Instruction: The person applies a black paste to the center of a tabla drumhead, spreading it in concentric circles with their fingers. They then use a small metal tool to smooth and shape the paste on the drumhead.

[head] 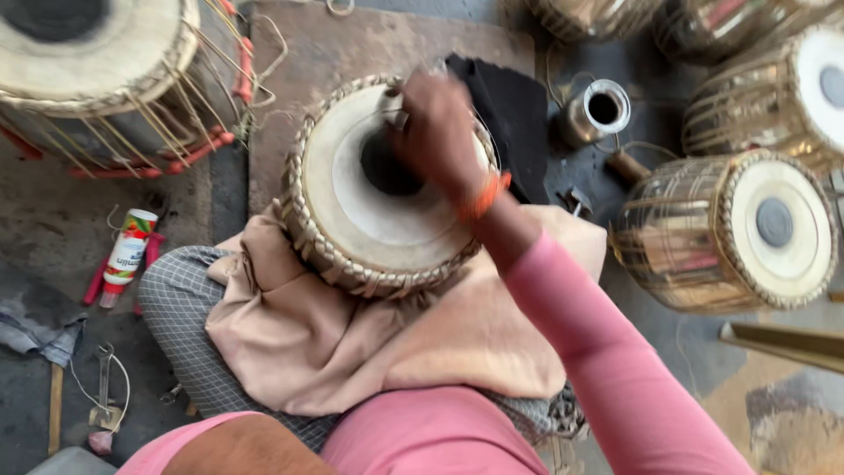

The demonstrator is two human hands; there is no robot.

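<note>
A tabla drum [369, 220] with a pale skin, a black centre spot [382, 171] and a braided rim rests tilted on a beige cloth [352, 343] across my lap. My right hand [435, 132], in a pink sleeve with an orange wristband, presses down on the black spot. Its fingers are closed around a small pale object [393, 104], which is blurred. My left hand is out of view; only a bare patch of arm [255, 444] shows at the bottom edge.
A large laced drum [97, 70] lies at the top left. Several brass-bodied drums [730, 233] crowd the right side. A small metal pot [598, 110] and a black cloth [514, 110] sit behind the tabla. A glue bottle [130, 251] and a metal tool [105, 387] lie on the floor at left.
</note>
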